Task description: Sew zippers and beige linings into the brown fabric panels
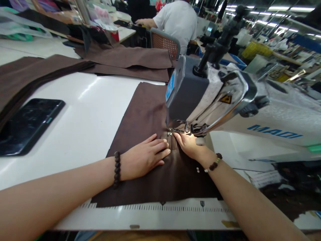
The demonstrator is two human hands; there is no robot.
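Left hand: in the head view, my left hand (145, 157) lies palm down, fingers stretched and slightly apart, pressing the cloth without gripping it.
Right hand: my right hand (189, 144) rests opposite, thumb toward the needle area; the machine partly hides it, so I cannot tell whether it pinches anything.
Brown cloth: the brown cloth (140, 113) lies on the counter (97, 110), its near side by the ruler (140, 207) along the near edge, and runs under the sewing machine (190, 90).
Presser foot: the presser foot (170, 134) stands between my hands; narrow parallel lines (173, 144) in the cloth run from it toward me.
Guiding: I judge light, even pressure from both sides best, smoothing creases, lines straight with the foot, fingertips clear of the needle, nothing tugged.
Left edge: a dark tablet (25, 130), well apart from my work.
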